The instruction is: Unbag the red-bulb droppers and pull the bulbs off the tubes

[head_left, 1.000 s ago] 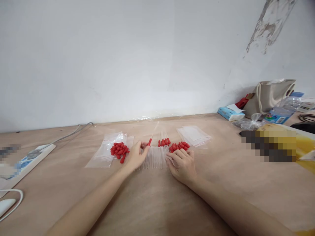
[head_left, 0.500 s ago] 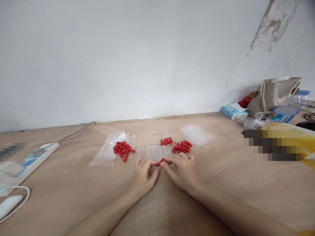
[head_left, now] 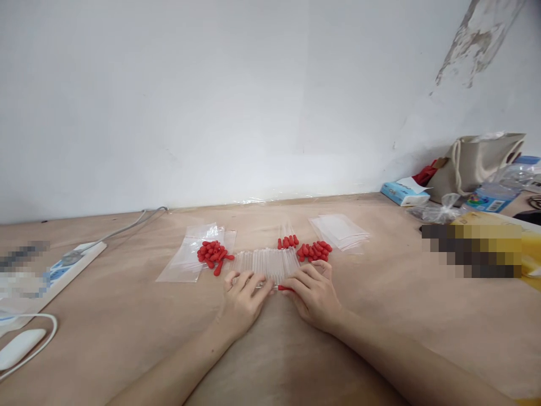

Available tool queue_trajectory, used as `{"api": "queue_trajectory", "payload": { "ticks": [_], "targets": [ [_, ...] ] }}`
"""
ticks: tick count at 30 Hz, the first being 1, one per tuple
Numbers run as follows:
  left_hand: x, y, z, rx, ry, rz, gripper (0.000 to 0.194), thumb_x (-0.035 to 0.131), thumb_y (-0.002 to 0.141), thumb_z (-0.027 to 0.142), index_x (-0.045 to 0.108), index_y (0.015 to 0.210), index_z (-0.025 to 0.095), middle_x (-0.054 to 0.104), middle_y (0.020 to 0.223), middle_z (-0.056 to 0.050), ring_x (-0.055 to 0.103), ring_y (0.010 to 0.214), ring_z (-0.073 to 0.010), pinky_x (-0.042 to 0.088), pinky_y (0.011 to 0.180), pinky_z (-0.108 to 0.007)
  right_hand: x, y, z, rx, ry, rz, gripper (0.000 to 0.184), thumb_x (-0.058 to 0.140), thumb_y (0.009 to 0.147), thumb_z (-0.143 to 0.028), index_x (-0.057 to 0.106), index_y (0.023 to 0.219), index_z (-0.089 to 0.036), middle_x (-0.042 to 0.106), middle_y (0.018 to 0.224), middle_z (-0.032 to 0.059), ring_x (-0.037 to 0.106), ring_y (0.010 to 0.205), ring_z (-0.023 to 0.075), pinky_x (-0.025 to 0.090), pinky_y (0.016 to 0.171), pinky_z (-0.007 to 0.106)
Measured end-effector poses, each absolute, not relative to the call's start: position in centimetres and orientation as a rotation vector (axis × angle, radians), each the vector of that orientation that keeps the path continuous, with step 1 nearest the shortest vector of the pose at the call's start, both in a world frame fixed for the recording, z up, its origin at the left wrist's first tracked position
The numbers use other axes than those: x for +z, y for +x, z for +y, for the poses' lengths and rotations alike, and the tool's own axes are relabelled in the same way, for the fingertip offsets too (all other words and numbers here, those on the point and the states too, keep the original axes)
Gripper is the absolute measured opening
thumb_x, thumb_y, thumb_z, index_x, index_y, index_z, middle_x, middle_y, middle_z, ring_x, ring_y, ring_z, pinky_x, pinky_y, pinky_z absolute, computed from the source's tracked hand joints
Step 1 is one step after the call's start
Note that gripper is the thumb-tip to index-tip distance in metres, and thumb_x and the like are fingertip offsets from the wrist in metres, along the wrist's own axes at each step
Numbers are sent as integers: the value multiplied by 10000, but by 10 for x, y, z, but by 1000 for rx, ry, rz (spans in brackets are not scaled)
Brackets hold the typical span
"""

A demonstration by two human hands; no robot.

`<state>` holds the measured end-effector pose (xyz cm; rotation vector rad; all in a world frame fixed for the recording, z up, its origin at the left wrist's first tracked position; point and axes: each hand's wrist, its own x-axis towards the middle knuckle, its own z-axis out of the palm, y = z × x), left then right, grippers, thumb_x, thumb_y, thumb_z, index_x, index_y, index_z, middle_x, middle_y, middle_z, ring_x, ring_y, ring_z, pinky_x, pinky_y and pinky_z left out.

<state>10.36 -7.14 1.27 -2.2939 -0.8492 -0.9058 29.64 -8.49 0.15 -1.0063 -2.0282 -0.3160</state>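
Observation:
My right hand (head_left: 316,293) is closed on the red rubber bulb (head_left: 287,288) of a dropper lying about level, with its bulb end to the right. My left hand (head_left: 245,296) has its fingers curled around the dropper's thin clear tube, partly hiding it. Just beyond both hands lies a row of clear glass tubes (head_left: 273,264), side by side. Behind that row, several droppers with red bulbs (head_left: 288,242) lie with their tubes pointing away from me. Loose red bulbs form a left pile (head_left: 213,254) and a right pile (head_left: 315,251).
Clear zip bags lie flat at left (head_left: 180,262) and right (head_left: 340,231). A power strip (head_left: 80,265) with a cable sits at far left, near a white mouse-like object (head_left: 21,348). Rightward are a blue tissue pack (head_left: 403,193), a cloth bag (head_left: 486,160) and yellow packaging (head_left: 494,231).
The dropper has turned from slanting up and right to lying nearly level, its tube now pointing left. My left hand has moved from its bulb end to the tube.

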Motion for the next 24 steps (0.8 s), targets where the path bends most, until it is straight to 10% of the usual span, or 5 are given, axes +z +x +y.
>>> {"api": "queue_trajectory", "payload": {
  "ticks": [24],
  "targets": [
    [3, 72, -57, -970, -2485, -1103, 171, 390, 863, 159, 559, 865, 183, 557, 779, -36, 508, 703, -135, 387, 675, -262, 9, 334, -73, -330, -1004, -2019, 130, 472, 828, -211, 598, 800, -224, 609, 719, -14, 530, 774, 129, 297, 871, 379]
  ]
}}
